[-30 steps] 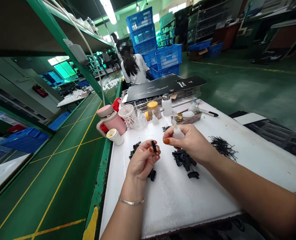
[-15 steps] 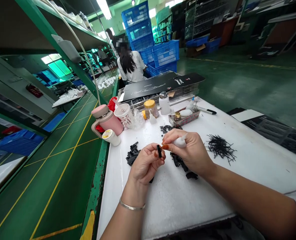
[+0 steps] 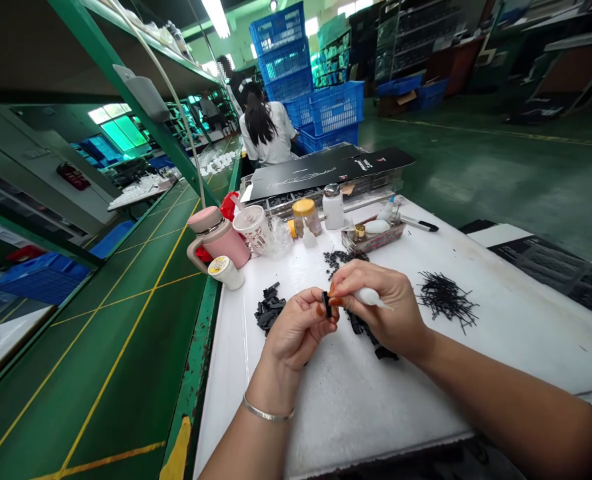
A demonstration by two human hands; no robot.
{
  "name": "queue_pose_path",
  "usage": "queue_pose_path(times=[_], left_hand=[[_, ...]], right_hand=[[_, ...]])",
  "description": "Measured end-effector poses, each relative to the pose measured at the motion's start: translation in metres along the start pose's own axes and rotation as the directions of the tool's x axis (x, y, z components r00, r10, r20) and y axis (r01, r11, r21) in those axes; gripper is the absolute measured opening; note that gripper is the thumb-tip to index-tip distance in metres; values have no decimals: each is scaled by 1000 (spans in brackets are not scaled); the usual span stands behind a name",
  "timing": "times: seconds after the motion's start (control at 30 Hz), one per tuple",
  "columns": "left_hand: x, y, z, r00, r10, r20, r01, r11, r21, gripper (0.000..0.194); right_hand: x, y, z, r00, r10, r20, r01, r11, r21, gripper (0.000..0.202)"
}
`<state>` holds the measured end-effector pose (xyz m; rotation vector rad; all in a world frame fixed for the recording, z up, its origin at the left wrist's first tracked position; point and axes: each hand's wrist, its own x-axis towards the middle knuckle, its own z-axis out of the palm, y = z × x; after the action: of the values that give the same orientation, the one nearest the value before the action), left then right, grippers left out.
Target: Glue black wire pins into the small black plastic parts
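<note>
Black piece [image 3: 327,305] upright between left hand's [image 3: 301,327] fingertips, right hand [image 3: 383,303] touching.

Free to pass over the near surface [image 3: 366,407]. Blocked farther back by pink flask [image 3: 230,245], cup [image 3: 251,229] and white bottle [image 3: 333,211].

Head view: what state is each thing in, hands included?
Left hand: closed on the black piece
Right hand: closed around the squeeze bottle, fingertips at the black piece
Black piece: pinched in fingertips
Squeeze bottle: held, nozzle pointing away from the black piece
Pink flask: lid on
Jar: yellow lid on
Metal-topped bottle: upright
Thin black sticks: loosely heaped
Blue crates: stacked
</note>
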<state>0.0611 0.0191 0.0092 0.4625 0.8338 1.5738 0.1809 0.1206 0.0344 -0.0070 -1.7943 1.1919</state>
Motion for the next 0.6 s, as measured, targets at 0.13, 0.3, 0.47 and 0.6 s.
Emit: queue_pose_path(times=[0.13,0.3,0.47,0.6], left_hand=[[1,-2,-3,1000,8,-17,-8,1000,5,32],[2,-3,-5,998,30,-53,-28,999,43,31],[1,-1,-2,999,25,-38,-24,999,36,31],[0,-1,-3,997,17,-80,-16,1000,8,31]], right_hand=[[-2,4,-2,998,-48,30,51,993,-109,11],[-3,2,-6,980,-158,123,188,939,-287,10],[-5,-1,-5,980,-179,86,196,935,-297,12],[-5,5,-4,988,-103,114,126,968,-216,13]])
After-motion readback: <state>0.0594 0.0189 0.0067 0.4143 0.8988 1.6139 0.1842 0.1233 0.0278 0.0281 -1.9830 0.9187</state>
